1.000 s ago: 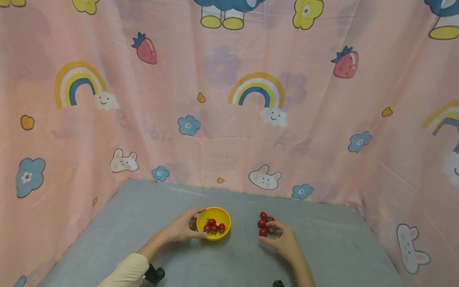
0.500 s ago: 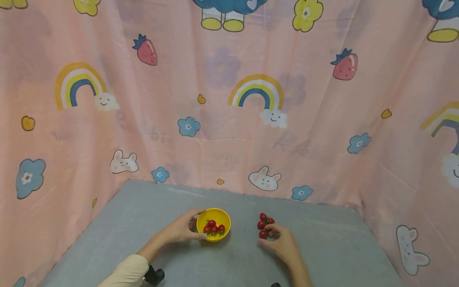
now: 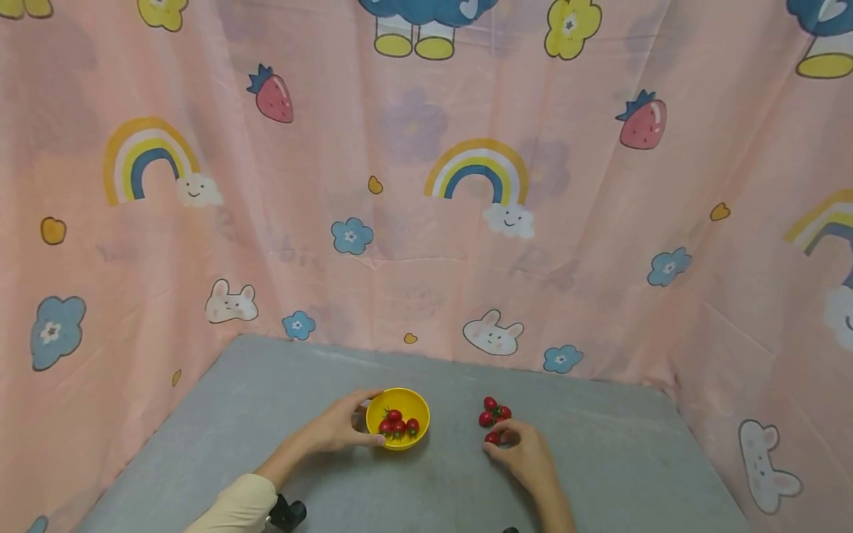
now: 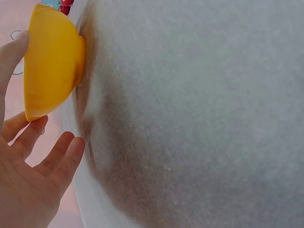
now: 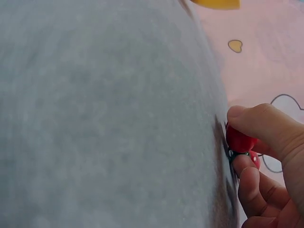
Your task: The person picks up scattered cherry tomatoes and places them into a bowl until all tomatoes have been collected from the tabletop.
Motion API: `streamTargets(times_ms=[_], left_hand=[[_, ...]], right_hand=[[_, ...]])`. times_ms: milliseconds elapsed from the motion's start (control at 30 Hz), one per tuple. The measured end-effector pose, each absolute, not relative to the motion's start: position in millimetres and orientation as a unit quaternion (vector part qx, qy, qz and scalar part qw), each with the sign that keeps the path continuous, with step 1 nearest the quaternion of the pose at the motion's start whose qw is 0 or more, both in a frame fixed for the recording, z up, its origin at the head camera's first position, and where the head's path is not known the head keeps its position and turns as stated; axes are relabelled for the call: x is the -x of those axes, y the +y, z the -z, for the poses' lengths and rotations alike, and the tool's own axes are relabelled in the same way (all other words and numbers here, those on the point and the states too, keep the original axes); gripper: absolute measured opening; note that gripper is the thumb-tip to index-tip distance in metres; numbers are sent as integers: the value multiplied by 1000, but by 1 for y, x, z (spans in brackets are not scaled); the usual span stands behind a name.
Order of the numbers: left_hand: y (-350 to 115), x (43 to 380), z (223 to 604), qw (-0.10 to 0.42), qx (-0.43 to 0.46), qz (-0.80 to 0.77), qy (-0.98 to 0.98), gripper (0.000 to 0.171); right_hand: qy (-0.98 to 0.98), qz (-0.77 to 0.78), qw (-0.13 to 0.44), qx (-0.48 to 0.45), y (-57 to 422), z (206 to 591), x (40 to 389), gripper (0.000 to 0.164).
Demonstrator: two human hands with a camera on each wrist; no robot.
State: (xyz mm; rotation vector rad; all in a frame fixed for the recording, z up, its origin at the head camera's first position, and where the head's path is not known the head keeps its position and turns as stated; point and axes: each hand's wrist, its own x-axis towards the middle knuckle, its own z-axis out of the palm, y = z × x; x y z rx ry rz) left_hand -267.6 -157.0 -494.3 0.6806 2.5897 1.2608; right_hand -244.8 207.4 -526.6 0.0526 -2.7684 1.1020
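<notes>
My left hand [image 3: 336, 426] grips the rim of a small yellow bowl [image 3: 415, 438], thumb on the near side and fingers on the far side. In the left wrist view the bowl [image 4: 52, 61] stands upright on its foot on the table. Several red cherry tomatoes [image 3: 395, 416] with green stems lie inside it. To the right, my right hand [image 3: 529, 455] pinches one cherry tomato [image 3: 492, 438] between thumb and fingers, low at the table surface. The right wrist view shows the thumb against this tomato [image 5: 240, 139]. Just beyond, several more cherry tomatoes [image 3: 486, 419] sit in a loose cluster.
A grey table [image 3: 440, 488] carries everything. Behind it and along both sides hangs a pink curtain [image 3: 413, 289] printed with rainbows, rabbits and flowers. A black device [image 3: 288, 512] is at the left wrist, beside a cream sleeve [image 3: 240, 503].
My right thumb and fingers have closed around the nearest cherry tomato, and it has shifted slightly toward the hand. The left hand and the bowl have stayed in place.
</notes>
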Motion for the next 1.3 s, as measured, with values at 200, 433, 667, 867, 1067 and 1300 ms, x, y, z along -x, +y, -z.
streamTargets(times_ms=[200,433,667,867,1067,1300], left_hand=[[-157,266,493,91,-231,-428,869,82],[-157,267,493,91,-233,-428,868,81],[-157,266,493,88,-229,-424,872,81],[-156,267,493,87,-222,-422,874,82],[-156,267,493,88,-223,-423,874,82],[-155,266,491,88,-224,-426,872,81]], right_hand=[[-923,-377,76,-12,207,524,244,26],[-915,-398,62,-5,205,519,244,28],[-886,-459,58,-11,206,518,246,24],[-861,-503,75,-32,206,518,249,21],[-817,-572,55,-38,199,513,247,20],[-802,-595,36,-39,183,510,255,21]])
